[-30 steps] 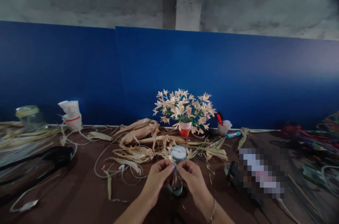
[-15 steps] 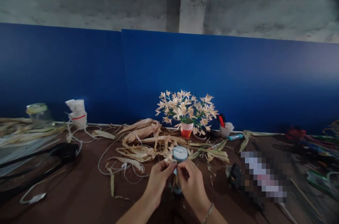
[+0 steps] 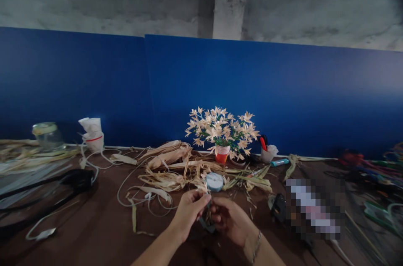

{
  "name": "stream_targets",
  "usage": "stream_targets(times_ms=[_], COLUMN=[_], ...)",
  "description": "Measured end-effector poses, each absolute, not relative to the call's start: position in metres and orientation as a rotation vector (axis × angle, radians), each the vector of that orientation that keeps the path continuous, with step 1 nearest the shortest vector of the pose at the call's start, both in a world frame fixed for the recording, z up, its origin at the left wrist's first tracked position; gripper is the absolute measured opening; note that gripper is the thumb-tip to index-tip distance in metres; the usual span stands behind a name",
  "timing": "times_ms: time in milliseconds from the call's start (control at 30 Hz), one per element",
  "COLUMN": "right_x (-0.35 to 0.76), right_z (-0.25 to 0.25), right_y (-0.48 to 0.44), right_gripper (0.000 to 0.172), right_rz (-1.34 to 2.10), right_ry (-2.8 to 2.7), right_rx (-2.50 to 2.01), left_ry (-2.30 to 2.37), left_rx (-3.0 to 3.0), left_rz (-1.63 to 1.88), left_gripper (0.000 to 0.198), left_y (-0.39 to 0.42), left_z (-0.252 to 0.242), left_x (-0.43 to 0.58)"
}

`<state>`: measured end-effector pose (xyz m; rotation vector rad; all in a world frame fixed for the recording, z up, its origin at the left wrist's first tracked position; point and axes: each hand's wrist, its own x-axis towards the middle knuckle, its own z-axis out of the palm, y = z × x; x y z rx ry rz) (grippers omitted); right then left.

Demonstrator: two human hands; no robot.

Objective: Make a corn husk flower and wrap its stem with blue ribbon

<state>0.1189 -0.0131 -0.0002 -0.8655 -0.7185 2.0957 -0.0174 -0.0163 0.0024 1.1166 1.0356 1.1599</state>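
My left hand pinches a small pale flower of dried husk, thumb against forefinger, with its petals showing above the fingertips. Close to its right side is my right hand, wrist turned and fingers curled in at the flower's stem; what its fingertips hold is too small to make out. A grey-green strip shows below and between the hands, partly hidden by them. Just beyond the fingertips lies a round, pale-topped blue-grey disc. Dried corn husks are heaped behind and to the left of it.
A red-and-white cup holds many cream husk flowers before a blue panel. Left stand a glass jar and a white cup. A glue gun, partly blurred out, lies right, with a turquoise tube behind.
My right hand has moved slightly right and rolled outward, its fingers curling apart from the left hand. My left hand stays nearly in place, and more of the pinched flower shows.
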Motion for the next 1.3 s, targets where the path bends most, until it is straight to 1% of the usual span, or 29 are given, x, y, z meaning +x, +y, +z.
stream_targets(times_ms=[133,233,467,633,733,900,1033,1133,1200,1300], right_x=[0.12,0.118,0.112,0.109,0.109,0.109,0.109,0.107,0.107,0.109], right_z=[-0.001,0.001,-0.004,-0.006,-0.004,-0.002,-0.002,0.0,0.0,-0.001], right_y=[-0.012,-0.013,-0.009,-0.012,-0.016,-0.019,-0.021,-0.021,-0.019,-0.014], right_gripper=[0.013,0.014,0.021,0.01,0.009,0.011,0.011,0.011,0.01,0.019], right_rz=[2.097,1.97,1.453,0.862,0.565,0.324,0.259,0.341,0.556,1.131], right_ry=[-0.737,-0.86,-1.202,-1.509,-1.659,-1.776,-1.807,-1.762,-1.647,-1.335], right_rx=[-0.855,-0.811,-0.989,-1.129,-1.15,-1.16,-1.16,-1.136,-1.135,-1.129], left_ry=[1.046,0.988,0.956,0.981,0.99,0.985,1.051,1.047,1.033,1.059], left_rx=[1.127,1.094,1.004,0.927,0.879,0.839,0.91,0.955,0.974,1.011], left_rz=[1.149,1.171,1.16,1.157,1.173,1.199,1.22,1.261,1.272,1.266], left_gripper=[0.032,0.03,0.025,0.026,0.026,0.027,0.029,0.029,0.029,0.029], left_y=[-0.016,-0.016,-0.014,-0.012,-0.014,-0.016,-0.014,-0.012,-0.012,-0.014], left_z=[0.001,0.0,0.001,-0.003,-0.004,-0.004,-0.009,-0.011,-0.011,-0.006], left_x=[-0.017,-0.017,-0.018,-0.015,-0.014,-0.012,-0.011,-0.011,-0.012,-0.013])
